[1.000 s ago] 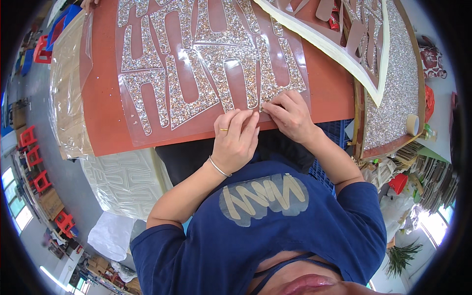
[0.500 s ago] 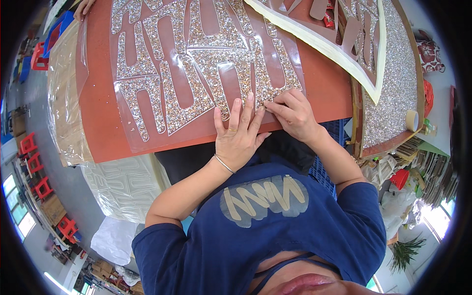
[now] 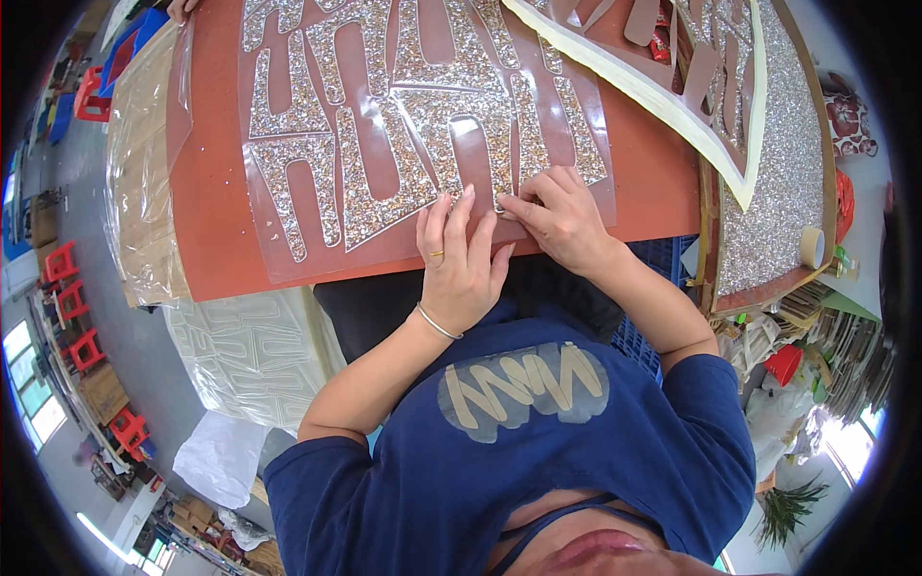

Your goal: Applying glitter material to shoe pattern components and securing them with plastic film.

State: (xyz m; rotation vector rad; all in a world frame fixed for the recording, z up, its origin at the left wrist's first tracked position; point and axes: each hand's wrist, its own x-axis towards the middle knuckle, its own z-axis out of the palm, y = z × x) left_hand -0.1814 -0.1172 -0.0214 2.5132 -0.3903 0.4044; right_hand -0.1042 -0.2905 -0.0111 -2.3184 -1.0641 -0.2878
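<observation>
- We find one clear plastic sheet point(image 3: 317, 266) lying flat on the table, its near edge just inside the table's front edge.
- Several glitter shapes point(image 3: 379, 206) with pale outlines lie on the sheet; the upper ones run out of view, so we cannot give a full count.
- We see two hands at the sheet's near side, both backs up, entering from below.
- The left hand point(image 3: 461, 254) is unclenched: its fingers are extended and slightly parted, fingertips at the lower ends of the shapes, thumb out to the right. It wears one ring and, at the wrist, one bracelet.
- The right hand point(image 3: 567, 221) is bent at the fingers, with thumb and index tips together at the lower end of one shape; we cannot tell whether they grasp anything.
- The table point(image 3: 653, 182) has a flat, reddish-brown top.
- One pale-bordered stencil point(image 3: 740, 182) overlaps the table's right side and one wood-rimmed tray point(image 3: 759, 298) of glitter.
- One tape roll point(image 3: 812, 247) stands at the tray's near right corner.
- Another person's hand point(image 3: 180, 10) shows at the table's far left.
- On the left, across a grey floor point(image 3: 154, 355), we count five red stools point(image 3: 72, 300); at lower right, one red bucket point(image 3: 785, 365) and one plant point(image 3: 792, 504).
</observation>
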